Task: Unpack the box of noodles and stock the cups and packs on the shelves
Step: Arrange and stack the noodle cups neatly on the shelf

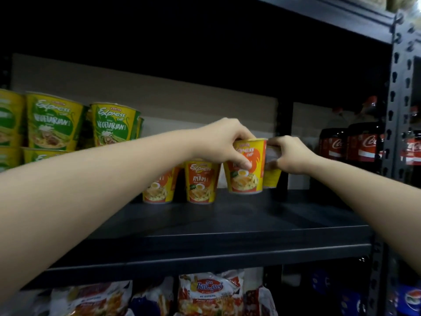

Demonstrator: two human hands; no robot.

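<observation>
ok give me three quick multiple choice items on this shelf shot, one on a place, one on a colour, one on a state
1. Where do the cola bottles stand?
A. right of the orange cups
B. on the shelf below
C. left of the green cups

2. What colour are the labels of the stacked vegetarian cups?
A. blue
B. green and yellow
C. black

3. What is the left hand doing?
A. hanging idle
B. pressing flat on the shelf
C. gripping an orange cup

Answers: 1 A, they stand at the shelf's right end; 2 B, green print on yellow; 3 C, fingers curl over its rim.
</observation>
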